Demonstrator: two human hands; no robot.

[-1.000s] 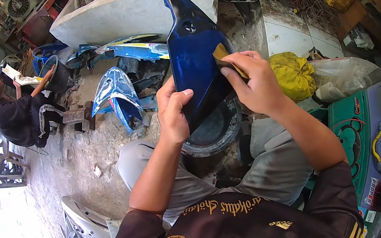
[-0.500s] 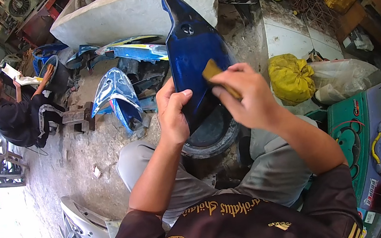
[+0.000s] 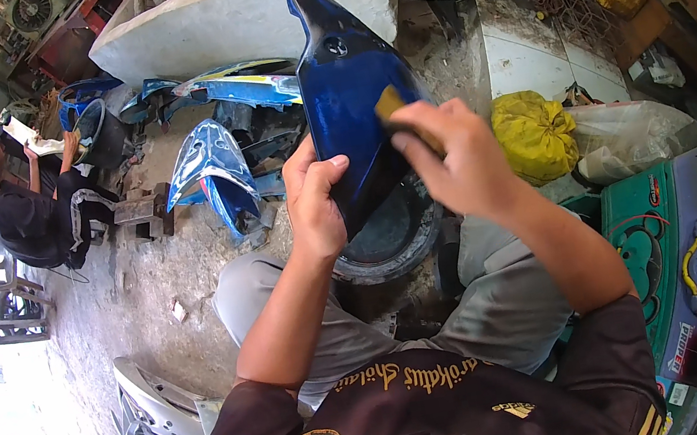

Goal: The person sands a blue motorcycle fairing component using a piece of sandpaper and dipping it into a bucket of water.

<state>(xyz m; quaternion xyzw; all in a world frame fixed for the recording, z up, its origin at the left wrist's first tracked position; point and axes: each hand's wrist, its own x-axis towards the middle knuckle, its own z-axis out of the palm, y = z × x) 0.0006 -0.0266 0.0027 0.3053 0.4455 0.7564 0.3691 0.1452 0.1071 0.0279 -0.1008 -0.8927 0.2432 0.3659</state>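
My left hand (image 3: 315, 205) grips the lower left edge of a glossy blue and black motorcycle body panel (image 3: 346, 93), thumb on its face. The panel is held upright at a tilt, its narrow tip pointing away from me. My right hand (image 3: 459, 153) is closed round a folded tan piece of sandpaper (image 3: 388, 104). That sandpaper rests against the right side of the panel's blue face. The fingers partly hide it. Below the panel, between my legs, stands a round black basin (image 3: 394, 267).
Blue and white body panels (image 3: 208, 162) lie on the floor to the left. A white trough wall (image 3: 243, 28) stands beyond. On the right are a yellow bag (image 3: 530, 136) and a green plastic cabinet (image 3: 632, 202). A co-worker (image 3: 27, 197) sits at far left holding a white part.
My right hand and the sandpaper have moved slightly up and to the right on the panel. The panel has shifted a little left. The co-worker's hand has moved on the white part.
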